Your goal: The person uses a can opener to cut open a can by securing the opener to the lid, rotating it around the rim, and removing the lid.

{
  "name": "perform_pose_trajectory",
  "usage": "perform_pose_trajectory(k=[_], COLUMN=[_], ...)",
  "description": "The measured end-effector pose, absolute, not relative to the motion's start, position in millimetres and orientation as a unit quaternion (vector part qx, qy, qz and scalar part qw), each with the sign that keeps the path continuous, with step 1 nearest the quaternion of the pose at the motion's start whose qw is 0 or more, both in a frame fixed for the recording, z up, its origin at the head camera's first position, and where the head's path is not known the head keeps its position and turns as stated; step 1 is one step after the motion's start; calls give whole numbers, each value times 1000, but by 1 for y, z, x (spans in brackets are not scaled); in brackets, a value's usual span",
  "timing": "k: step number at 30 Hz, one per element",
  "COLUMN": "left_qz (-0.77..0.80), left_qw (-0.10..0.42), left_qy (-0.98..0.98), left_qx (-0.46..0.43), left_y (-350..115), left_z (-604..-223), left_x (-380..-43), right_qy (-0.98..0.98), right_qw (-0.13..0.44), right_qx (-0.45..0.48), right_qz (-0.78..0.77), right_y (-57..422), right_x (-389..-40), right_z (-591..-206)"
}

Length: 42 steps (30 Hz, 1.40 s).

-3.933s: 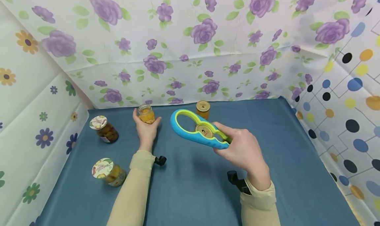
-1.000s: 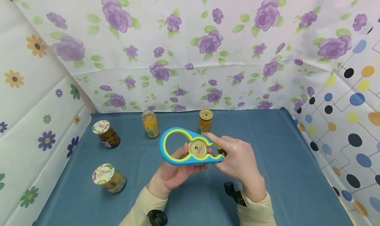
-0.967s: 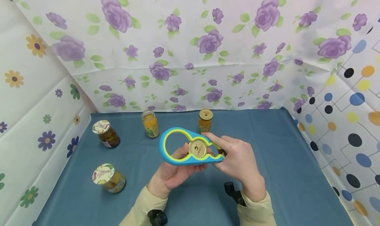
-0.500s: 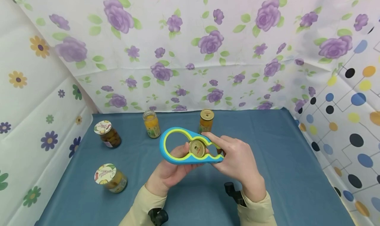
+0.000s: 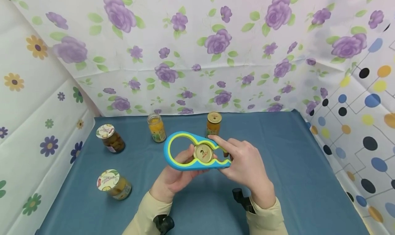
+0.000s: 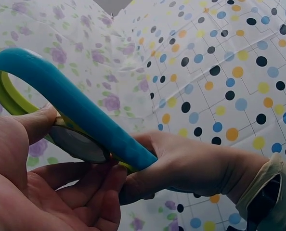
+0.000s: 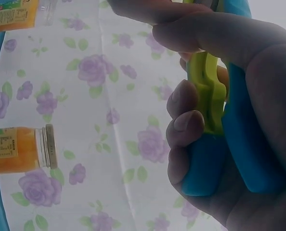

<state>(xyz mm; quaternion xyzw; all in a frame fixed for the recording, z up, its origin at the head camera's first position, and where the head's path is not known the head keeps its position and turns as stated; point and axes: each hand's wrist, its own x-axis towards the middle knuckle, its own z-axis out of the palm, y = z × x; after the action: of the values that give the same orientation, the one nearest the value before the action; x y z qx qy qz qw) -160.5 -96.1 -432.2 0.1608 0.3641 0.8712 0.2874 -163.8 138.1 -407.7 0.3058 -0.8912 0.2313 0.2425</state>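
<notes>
My right hand (image 5: 243, 163) grips the handles of a blue and lime-green jar opener (image 5: 191, 167), held up over the table. A gold jar lid (image 5: 203, 153) sits in the opener's smaller notch, its printed top facing up. My left hand (image 5: 172, 182) pinches this lid, thumb at its left edge and fingers beneath. In the left wrist view the lid's pale underside (image 6: 80, 143) shows with no jar under it. Behind the opener stands a lidded jar (image 5: 213, 125) with orange contents. An uncovered jar (image 5: 156, 128) of orange contents stands further left.
Two more jars with patterned lids stand at the left: a dark-filled jar (image 5: 111, 139) at the back and a wider jar (image 5: 115, 185) nearer. The blue cloth (image 5: 302, 180) covers the table. Patterned sheets (image 5: 197, 50) rise at the back and both sides.
My left hand has let go of the uncovered jar at the back and come over to the lid in the opener. Lately the lid has tilted slightly; the right hand keeps its grip.
</notes>
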Motion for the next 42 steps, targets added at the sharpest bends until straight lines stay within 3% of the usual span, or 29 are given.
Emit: perform_pose_trajectory(k=[15, 30, 35, 42], left_qz=[882, 864, 828, 725], left_qw=[283, 185, 104, -86], left_qy=[342, 457, 547, 683], left_qx=[157, 102, 69, 13], left_y=[-99, -113, -116, -124], left_z=[-436, -439, -440, -448], left_x=[-164, -174, -181, -193], right_qy=[-887, -887, -891, -889], right_qw=[261, 281, 284, 299], right_qx=[302, 284, 272, 263], right_qz=[231, 230, 228, 228], right_y=[140, 146, 148, 150], right_x=[-169, -170, -169, -170], right_z=[-407, -409, -409, -409])
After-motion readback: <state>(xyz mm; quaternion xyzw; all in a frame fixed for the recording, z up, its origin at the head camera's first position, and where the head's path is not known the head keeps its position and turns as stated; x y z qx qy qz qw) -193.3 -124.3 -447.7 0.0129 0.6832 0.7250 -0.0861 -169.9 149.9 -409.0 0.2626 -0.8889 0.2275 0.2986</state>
